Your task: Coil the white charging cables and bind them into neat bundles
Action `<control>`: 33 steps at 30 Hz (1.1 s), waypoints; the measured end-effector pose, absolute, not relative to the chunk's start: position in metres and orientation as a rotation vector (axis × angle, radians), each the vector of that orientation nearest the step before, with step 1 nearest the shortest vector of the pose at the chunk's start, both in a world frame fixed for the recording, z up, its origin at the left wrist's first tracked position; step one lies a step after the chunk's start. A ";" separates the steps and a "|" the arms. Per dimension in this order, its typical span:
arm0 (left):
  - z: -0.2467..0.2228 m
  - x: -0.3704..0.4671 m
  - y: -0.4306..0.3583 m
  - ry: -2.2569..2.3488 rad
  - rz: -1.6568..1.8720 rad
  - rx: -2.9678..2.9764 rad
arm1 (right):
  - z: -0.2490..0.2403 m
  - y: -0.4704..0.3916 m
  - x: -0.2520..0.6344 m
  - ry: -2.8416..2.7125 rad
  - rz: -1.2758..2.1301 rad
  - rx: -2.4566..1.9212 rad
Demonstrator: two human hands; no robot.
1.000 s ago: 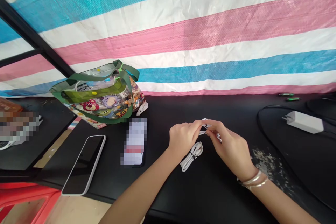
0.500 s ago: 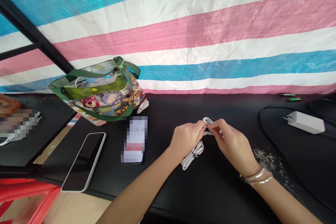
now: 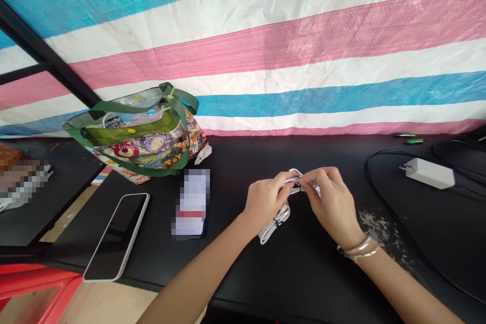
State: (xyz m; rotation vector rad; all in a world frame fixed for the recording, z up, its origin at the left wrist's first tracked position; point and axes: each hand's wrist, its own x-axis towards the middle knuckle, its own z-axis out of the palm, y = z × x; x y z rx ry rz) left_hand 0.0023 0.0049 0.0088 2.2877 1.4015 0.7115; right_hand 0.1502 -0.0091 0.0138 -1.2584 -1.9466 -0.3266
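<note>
Between my two hands is a coiled white cable (image 3: 295, 188) with a dark tie round its middle. The fingers of my left hand (image 3: 262, 198) pinch its left part. My right hand (image 3: 331, 202), with bracelets at the wrist, pinches the coil near the tie and partly hides its right end. A second bundled white cable (image 3: 270, 230), also bound with a dark tie, lies on the black table (image 3: 304, 273) just below my left hand.
Left of my hands lie a lit phone (image 3: 193, 202) and a white-edged phone (image 3: 117, 235). Behind them stands a green-handled bag (image 3: 152, 136). At right are a white power adapter (image 3: 430, 173), black cords and scattered light bits (image 3: 379, 228). A red stool (image 3: 38, 283) is at lower left.
The view has shifted slightly, moving most things a little left in the picture. My left fingers have opened slightly around the coil, showing more of it and its tie.
</note>
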 end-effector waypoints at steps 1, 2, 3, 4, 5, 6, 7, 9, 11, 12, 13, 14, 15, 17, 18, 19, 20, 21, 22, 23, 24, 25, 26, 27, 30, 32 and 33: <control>0.009 0.002 0.005 1.422 0.709 2.286 | 0.013 -0.009 0.150 -1.954 -0.316 -1.257; 0.010 0.002 0.005 1.447 0.705 2.290 | 0.013 -0.009 0.151 -1.959 -0.305 -1.256; 0.010 0.002 0.005 1.474 0.702 2.298 | 0.012 -0.009 0.151 -1.962 -0.294 -1.254; 0.011 0.002 0.005 1.497 0.698 2.308 | 0.012 -0.009 0.150 -1.959 -0.288 -1.255; 0.011 0.002 0.005 1.514 0.692 2.320 | 0.011 -0.009 0.150 -1.953 -0.289 -1.257; 0.011 0.002 0.005 1.529 0.685 2.330 | 0.011 -0.009 0.150 -1.947 -0.293 -1.261; 0.012 0.002 0.005 1.539 0.675 2.340 | 0.011 -0.009 0.149 -1.945 -0.299 -1.263; 0.011 0.002 0.005 1.542 0.657 2.358 | 0.011 -0.009 0.148 -1.944 -0.315 -1.260; 0.011 0.002 0.005 1.538 0.651 2.371 | 0.010 -0.009 0.148 -1.949 -0.324 -1.247; 0.010 0.001 0.005 1.533 0.653 2.376 | 0.010 -0.009 0.148 -1.950 -0.326 -1.245; 0.010 0.001 0.005 1.526 0.659 2.379 | 0.010 -0.009 0.148 -1.950 -0.327 -1.250; 0.009 0.001 0.005 1.520 0.669 2.380 | 0.010 -0.008 0.149 -1.950 -0.323 -1.260; 0.009 0.002 0.005 1.511 0.681 2.382 | 0.010 -0.008 0.149 -1.952 -0.316 -1.272; 0.008 0.002 0.005 1.488 0.707 2.389 | 0.010 -0.008 0.150 -1.960 -0.301 -1.290; 0.007 0.002 0.005 1.479 0.720 2.393 | 0.010 -0.008 0.150 -1.964 -0.296 -1.292; 0.007 0.002 0.005 1.473 0.730 2.397 | 0.010 -0.008 0.150 -1.968 -0.294 -1.286; 0.007 0.003 0.005 1.471 0.740 2.402 | 0.010 -0.008 0.150 -1.970 -0.300 -1.279; 0.007 0.003 0.005 1.473 0.747 2.407 | 0.009 -0.008 0.150 -1.970 -0.316 -1.275; 0.007 0.003 0.005 1.479 0.752 2.413 | 0.009 -0.009 0.150 -1.967 -0.340 -1.278; 0.007 0.003 0.004 1.487 0.755 2.423 | 0.009 -0.009 0.149 -1.962 -0.370 -1.287; 0.007 0.002 0.004 1.496 0.752 2.435 | 0.009 -0.010 0.149 -1.956 -0.403 -1.301; 0.007 0.002 0.004 1.505 0.749 2.448 | 0.008 -0.011 0.148 -1.950 -0.431 -1.318; 0.007 0.002 0.004 1.512 0.743 2.459 | 0.007 -0.011 0.148 -1.945 -0.449 -1.330; 0.006 0.002 0.004 1.517 0.740 2.464 | 0.006 -0.011 0.147 -1.941 -0.453 -1.336; 0.006 0.002 0.004 1.490 0.755 2.408 | 0.004 -0.011 0.148 -1.918 -0.384 -1.323; 0.007 0.002 0.004 1.409 0.775 2.317 | 0.003 -0.009 0.149 -1.898 -0.307 -1.283; 0.008 0.002 0.004 1.353 0.783 2.265 | 0.004 -0.007 0.150 -1.892 -0.277 -1.257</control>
